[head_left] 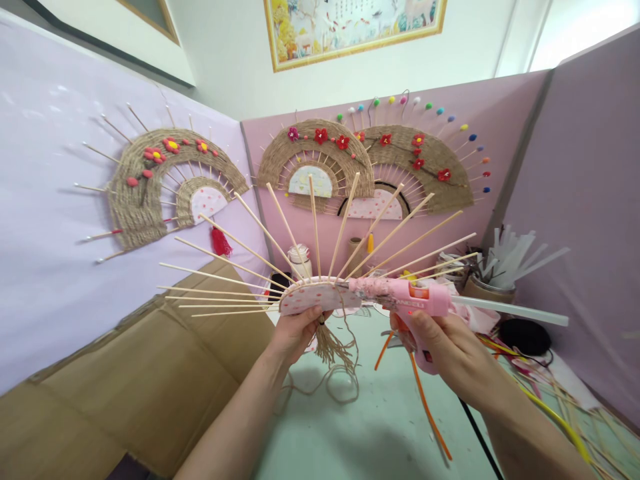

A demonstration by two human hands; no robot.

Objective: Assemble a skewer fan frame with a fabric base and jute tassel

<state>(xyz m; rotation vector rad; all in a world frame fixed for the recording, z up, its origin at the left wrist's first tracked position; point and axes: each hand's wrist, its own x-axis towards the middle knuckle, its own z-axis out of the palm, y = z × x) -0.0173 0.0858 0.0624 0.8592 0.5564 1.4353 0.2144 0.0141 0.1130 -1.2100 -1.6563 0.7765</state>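
My left hand (297, 331) grips the lower edge of a half-round fan base (313, 298) covered in white cloth with pink dots. Thin wooden sticks (314, 227) fan out from its curved edge. A twine tassel (330, 343) hangs below it, and a loose strand of twine (343, 393) trails down to the table. In my right hand (450, 343) is a pink glue gun (420, 300), fingers wrapped round its handle. The gun's nozzle is at the upper right of the base, by the twine. A clear glue stick (515, 311) sticks out of its back.
Finished twine fans with red flowers (320, 137) hang on the pink and lilac panels. Cardboard (165, 373) lies at left. A holder of glue sticks (505, 267), black yarn (525, 335), orange strips (430, 413) and loose sticks (575, 413) are at right on the green table (370, 427).
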